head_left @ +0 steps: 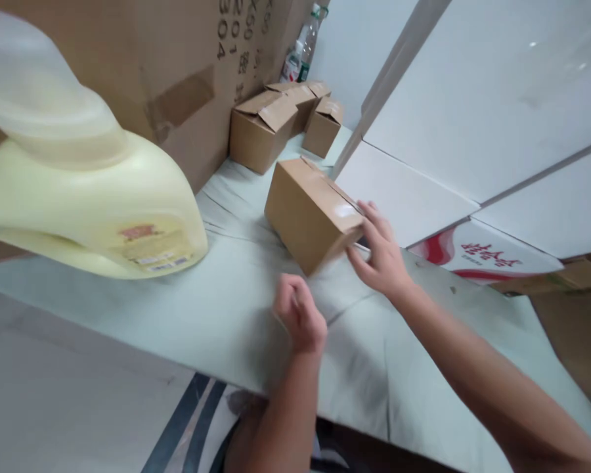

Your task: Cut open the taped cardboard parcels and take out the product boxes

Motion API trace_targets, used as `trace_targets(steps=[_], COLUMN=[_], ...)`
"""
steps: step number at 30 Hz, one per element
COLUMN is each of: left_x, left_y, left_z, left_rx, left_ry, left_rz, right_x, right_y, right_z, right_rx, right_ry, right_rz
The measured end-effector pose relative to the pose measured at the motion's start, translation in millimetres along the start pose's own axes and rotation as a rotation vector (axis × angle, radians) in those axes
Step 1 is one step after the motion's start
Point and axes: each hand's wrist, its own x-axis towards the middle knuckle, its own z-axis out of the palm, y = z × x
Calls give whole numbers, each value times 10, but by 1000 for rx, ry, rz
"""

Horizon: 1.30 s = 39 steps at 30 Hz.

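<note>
A small taped cardboard box (308, 210) lies on the pale green cloth-covered table (217, 309). My right hand (381, 253) rests against the box's near right corner, fingers spread and touching its top and side. My left hand (300, 314) hovers just in front of the box, curled into a loose fist with nothing visible in it.
A large pale yellow jug (88, 197) lies at the left. Big cardboard cartons (177, 79) stand behind it. Several small open boxes (276, 121) and plastic bottles (305, 46) sit at the back. White flat cartons (473, 118) stack at the right.
</note>
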Motion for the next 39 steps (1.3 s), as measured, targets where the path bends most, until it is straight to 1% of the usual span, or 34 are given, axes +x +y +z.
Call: trace_targets(steps=[1,2,3,5,6,7,8,10,12,14,16,17,19,20,21,23,25,26,28,32,34,35,36,37,39], left_x=[46,84,108,105,75,31,-26,-162,-320,-489,-651,-723,-843,-892,-936,-1002,-1035,-1038,-1023,-975,-978,-988,-1003,-1020,-1056], left_y=[6,11,13,11,7,0,-7,-15,13,80,155,185,229,248,269,316,360,377,392,369,353,347,343,340,338], left_z=[-30,-51,-63,-62,-50,-31,-6,65,156,257,354,399,475,507,536,584,614,620,611,573,578,586,594,599,593], left_rx=[15,23,28,32,26,13,-10,-15,35,73,66,48,3,-18,-29,-23,0,6,-2,-21,-22,-29,-41,-52,-57], left_ry=[100,122,99,-49,-142,-234,-341,-551,-644,-689,-768,-807,-857,-861,-858,-847,-857,-868,-893,-913,-916,-911,-900,-887,-875], left_rz=[20,49,70,97,89,63,18,-84,-133,-143,-167,-190,-243,-267,-287,-326,-354,-358,-352,-322,-311,-309,-307,-300,-277], right_x=[-347,-694,-1031,-1644,-1900,-2109,-2269,-2462,-2584,-2743,-2959,-3071,-3255,-3316,-3353,-3369,-3345,-3331,-3315,-3287,-3253,-3231,-3206,-3177,-3103], right_y=[85,167,240,340,366,379,382,382,413,509,677,783,1012,1121,1215,1338,1373,1366,1335,1332,1353,1351,1332,1290,1125], right_z=[-151,-284,-388,-480,-464,-416,-351,-244,-257,-388,-553,-620,-700,-714,-715,-705,-701,-703,-708,-708,-756,-811,-891,-993,-1233], right_rx=[65,131,195,330,413,514,622,813,888,856,778,715,505,371,243,71,17,11,2,-88,-107,-88,-46,23,260], right_ry=[40,81,127,172,169,141,109,87,181,282,329,342,357,336,282,115,-25,-60,-68,67,152,223,330,478,824], right_rz=[50,149,282,536,621,659,660,611,594,614,652,692,824,895,948,985,972,968,982,1067,1121,1147,1166,1173,1136])
